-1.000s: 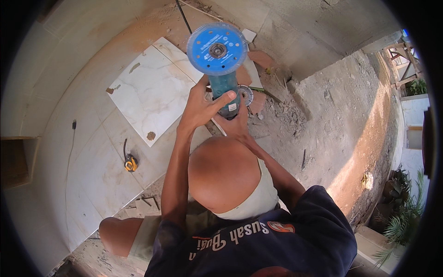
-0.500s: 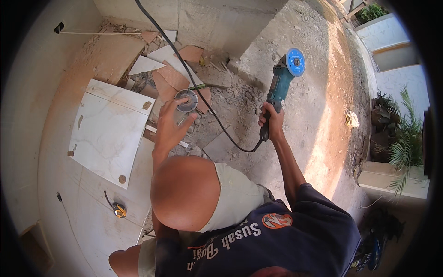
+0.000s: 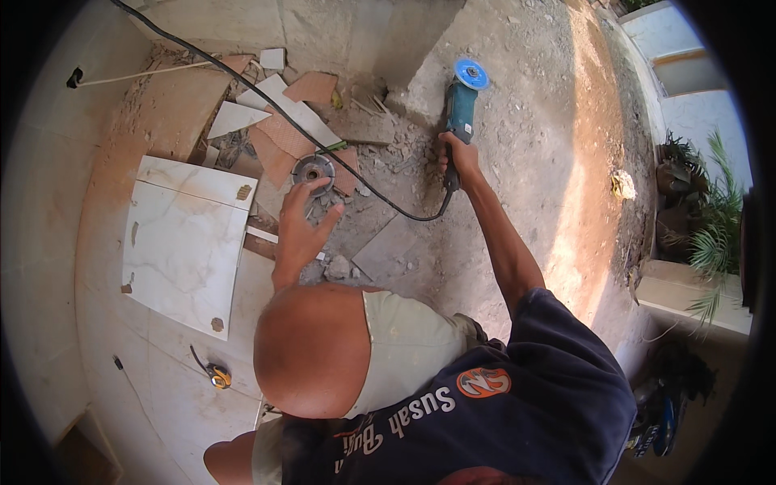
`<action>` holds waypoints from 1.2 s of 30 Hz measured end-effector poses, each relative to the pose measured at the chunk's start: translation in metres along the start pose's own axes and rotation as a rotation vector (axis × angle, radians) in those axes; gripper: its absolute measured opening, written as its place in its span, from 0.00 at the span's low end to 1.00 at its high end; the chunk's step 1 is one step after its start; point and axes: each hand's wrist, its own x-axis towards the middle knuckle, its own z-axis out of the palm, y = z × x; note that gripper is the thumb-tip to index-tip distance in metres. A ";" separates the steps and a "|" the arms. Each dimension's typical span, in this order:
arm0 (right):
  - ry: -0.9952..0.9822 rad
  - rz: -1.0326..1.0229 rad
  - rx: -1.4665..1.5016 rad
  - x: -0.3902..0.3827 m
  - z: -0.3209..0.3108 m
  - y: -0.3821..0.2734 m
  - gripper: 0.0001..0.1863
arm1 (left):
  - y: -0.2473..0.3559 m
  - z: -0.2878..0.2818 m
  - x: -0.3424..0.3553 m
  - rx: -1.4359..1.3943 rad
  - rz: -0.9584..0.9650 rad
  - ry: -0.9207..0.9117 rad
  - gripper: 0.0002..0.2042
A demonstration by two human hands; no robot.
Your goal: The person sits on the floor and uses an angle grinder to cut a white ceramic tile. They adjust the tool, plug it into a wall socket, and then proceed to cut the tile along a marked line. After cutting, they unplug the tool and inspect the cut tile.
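- Right hand [image 3: 458, 153] out ahead and to the right, grip wrapped around the rear handle of the teal grinder [image 3: 462, 109]. Tool appears held clear of the dusty ground [image 3: 525, 162].
- Blue disc [image 3: 471, 74] sits on the grinder's head; mounting it reads as done. How tight it is, cannot tell.
- Left hand [image 3: 299, 233] beyond the knee, grip spread, thumb well off the fingers, nothing pinched. Fingertips overlap the near rim of the grey disc [image 3: 313, 173] in view; cannot tell whether they touch.
- Grey disc is off the tool, centre hole bare, among reddish tile pieces [image 3: 277, 137] and rubble. Dealing with it looks unfinished: neither picked up nor set aside.
- Black cord [image 3: 422, 218] loops from the handle, past the grey disc, out at upper left. Far end out of view; cannot tell if it is plugged in.
- White tile slab [image 3: 186, 234] lies to the left, brown patches near its corners. Straight line crosses its far part: cut, joint or mark, cannot tell.
- No blade meets tile at this moment. My judgement: tool made ready, any cutting left to do.
- Tape measure [image 3: 218, 375] on the pale floor tiles, nearer the person, untouched.
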 end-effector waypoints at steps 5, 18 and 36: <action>-0.128 0.032 -0.108 -0.014 -0.004 -0.004 0.11 | -0.002 0.005 0.002 -0.054 -0.014 -0.029 0.24; -0.066 -0.159 -0.339 0.019 -0.005 0.009 0.11 | 0.000 -0.002 0.002 -0.104 -0.051 -0.054 0.23; -0.027 0.004 -0.558 -0.009 0.002 -0.016 0.29 | -0.020 -0.029 -0.012 -0.168 -0.060 0.063 0.23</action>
